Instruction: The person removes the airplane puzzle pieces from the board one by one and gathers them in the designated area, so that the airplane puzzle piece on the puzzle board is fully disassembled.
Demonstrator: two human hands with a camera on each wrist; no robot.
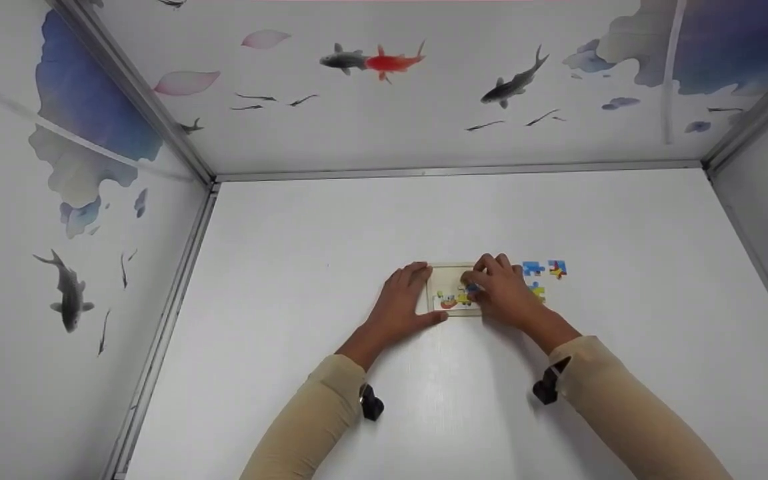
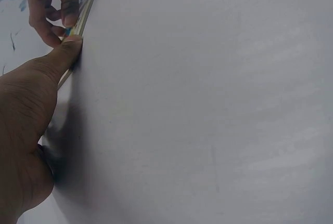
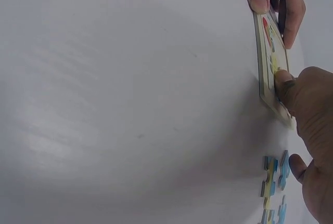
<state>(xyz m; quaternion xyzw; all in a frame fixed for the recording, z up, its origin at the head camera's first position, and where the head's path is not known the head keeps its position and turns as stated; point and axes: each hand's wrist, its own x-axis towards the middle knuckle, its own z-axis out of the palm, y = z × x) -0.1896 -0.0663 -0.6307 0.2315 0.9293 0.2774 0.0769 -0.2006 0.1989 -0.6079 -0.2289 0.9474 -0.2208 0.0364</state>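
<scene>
A shallow wooden puzzle tray [image 1: 447, 275] lies on the white table. Joined pieces [image 1: 449, 301] with a colourful picture fill part of its near side, and bare wood shows behind them. My left hand [image 1: 397, 303] holds the tray's left end, thumb on the near rim and fingers at the far left corner. Over the tray's right part, my right hand [image 1: 505, 297] pinches a small blue puzzle piece [image 1: 471, 288] down at the joined pieces. Its fingers hide most of that piece. The right thumb [image 3: 284, 82] shows close over the tray in the right wrist view.
Several loose puzzle pieces [image 3: 269, 177] lie just right of the tray, among them a blue one [image 1: 533, 268] and a blue, red and yellow one [image 1: 557, 269]. White panels printed with fish [image 1: 391, 63] wall the table at the back and sides.
</scene>
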